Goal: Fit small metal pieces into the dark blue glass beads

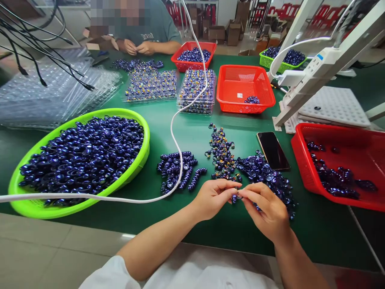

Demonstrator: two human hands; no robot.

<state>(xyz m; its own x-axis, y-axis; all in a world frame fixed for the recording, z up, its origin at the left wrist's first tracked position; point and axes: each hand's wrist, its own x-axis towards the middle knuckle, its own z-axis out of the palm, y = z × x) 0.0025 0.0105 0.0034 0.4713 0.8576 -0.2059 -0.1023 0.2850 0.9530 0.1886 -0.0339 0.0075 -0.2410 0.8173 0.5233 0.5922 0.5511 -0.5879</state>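
Observation:
My left hand (215, 199) and my right hand (265, 206) meet over the front of the green table, thumbs and fingertips pinched together. Between them is a small shiny blue-purple part (234, 199), mostly covered by my fingers. Just beyond my fingertips lies a pile of blue parts with yellow bits (221, 150). Behind and beside my right hand spreads a heap of plain blue shiny pieces (264, 170). Left of my left hand sits a cluster of beaded, curved blue pieces (176, 166).
A green basket (146, 138) full of blue parts stands left. Red baskets (221, 105) (303, 160) stand behind and right. A white cable (172, 124) crosses the table. A phone (273, 150), filled clear trays (197, 94) and a white post (327, 68) are nearby. A person (150, 24) sits opposite.

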